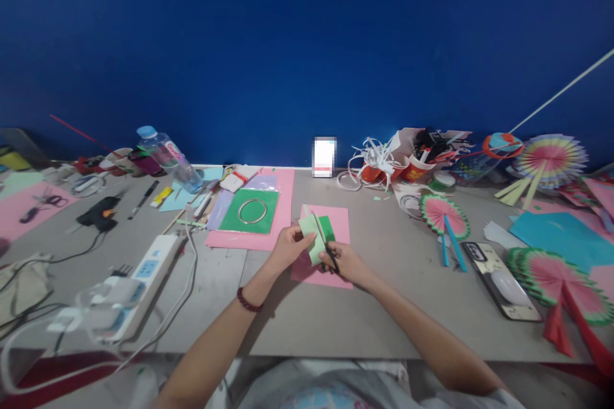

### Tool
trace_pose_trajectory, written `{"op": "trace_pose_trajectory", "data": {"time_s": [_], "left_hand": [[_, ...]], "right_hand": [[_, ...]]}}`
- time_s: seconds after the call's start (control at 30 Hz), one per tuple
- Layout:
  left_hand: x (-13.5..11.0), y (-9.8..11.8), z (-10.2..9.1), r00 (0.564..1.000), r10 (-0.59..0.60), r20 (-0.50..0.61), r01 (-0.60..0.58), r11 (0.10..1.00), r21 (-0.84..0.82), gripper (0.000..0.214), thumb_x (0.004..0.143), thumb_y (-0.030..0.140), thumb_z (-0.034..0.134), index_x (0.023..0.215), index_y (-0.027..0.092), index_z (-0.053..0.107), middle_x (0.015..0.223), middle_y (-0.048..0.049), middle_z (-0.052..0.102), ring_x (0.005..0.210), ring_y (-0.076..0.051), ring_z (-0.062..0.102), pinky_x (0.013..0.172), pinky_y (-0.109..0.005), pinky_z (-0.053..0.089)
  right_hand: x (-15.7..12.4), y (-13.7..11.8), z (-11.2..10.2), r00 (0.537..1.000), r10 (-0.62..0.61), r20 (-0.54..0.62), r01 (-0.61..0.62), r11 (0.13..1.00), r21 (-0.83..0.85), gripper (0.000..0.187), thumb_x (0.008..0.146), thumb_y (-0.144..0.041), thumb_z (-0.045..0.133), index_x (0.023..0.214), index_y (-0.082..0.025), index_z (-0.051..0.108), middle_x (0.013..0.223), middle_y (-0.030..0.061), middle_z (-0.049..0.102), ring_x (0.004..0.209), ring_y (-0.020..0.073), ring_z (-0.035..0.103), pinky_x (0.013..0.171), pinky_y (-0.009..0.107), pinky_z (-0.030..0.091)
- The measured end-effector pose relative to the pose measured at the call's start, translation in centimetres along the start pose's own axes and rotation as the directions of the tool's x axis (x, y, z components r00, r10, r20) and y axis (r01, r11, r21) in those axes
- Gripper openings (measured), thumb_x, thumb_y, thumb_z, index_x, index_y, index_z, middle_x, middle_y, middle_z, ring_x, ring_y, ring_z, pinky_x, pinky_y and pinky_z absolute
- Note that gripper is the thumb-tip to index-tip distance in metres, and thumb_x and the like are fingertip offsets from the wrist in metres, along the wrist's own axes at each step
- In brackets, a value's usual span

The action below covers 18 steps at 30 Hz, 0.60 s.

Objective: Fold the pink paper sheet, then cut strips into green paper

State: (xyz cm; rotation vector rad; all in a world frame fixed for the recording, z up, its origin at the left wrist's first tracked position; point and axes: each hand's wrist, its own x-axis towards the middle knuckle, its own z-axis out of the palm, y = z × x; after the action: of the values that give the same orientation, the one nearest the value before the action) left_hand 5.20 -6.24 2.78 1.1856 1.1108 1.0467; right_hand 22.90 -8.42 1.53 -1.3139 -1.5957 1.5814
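Observation:
My left hand [291, 247] pinches a pale green piece of paper [308, 226] by its left side, thumb on top. In my right hand [348, 259] is a pair of scissors [330, 254] with dark handles, its blades pointing up and to the left across the paper. Behind the blades shows a darker green part [327, 226]; whether it belongs to the same sheet I cannot tell. Both hands are held over a pink sheet [341, 217] on the grey table.
At left lie a green pack [231, 209] with a metal ring [252, 211], a water bottle [173, 158] and a power strip [149, 281]. On the right are paper fans [444, 214], a phone [489, 281] and red cups [416, 170]. A blue wall [307, 51] stands behind.

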Motion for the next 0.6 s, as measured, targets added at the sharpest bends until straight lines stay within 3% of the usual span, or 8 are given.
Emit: {"op": "trace_pose_trajectory", "data": {"time_s": [0.4,0.6], "left_hand": [[0.29,-0.61,-0.17,1.0,0.004,-0.007,-0.003,0.999,0.037,0.037,0.066,0.048,0.073,0.068,0.011,0.065,0.059,-0.0007,0.058,0.054,-0.011,0.048,0.052,-0.024,0.038],[0.19,-0.41,-0.14,1.0,0.015,-0.012,-0.015,0.999,0.039,0.035,0.066,0.047,0.073,0.067,0.012,0.065,0.056,0.0002,0.055,0.053,-0.011,0.047,0.051,-0.023,0.036]], "right_hand": [[-0.05,-0.2,0.04,0.999,0.026,-0.022,-0.026,1.0,0.001,0.043,0.072,-0.058,0.064,0.065,-0.019,0.048,0.055,-0.0004,0.059,0.041,0.0072,0.045,0.036,0.018,0.033],[-0.08,-0.3,0.08,0.999,0.023,-0.023,-0.022,1.0,0.02,0.046,0.071,-0.061,0.065,0.064,-0.019,0.047,0.054,-0.0002,0.058,0.046,0.0103,0.054,0.038,0.018,0.035]]}}
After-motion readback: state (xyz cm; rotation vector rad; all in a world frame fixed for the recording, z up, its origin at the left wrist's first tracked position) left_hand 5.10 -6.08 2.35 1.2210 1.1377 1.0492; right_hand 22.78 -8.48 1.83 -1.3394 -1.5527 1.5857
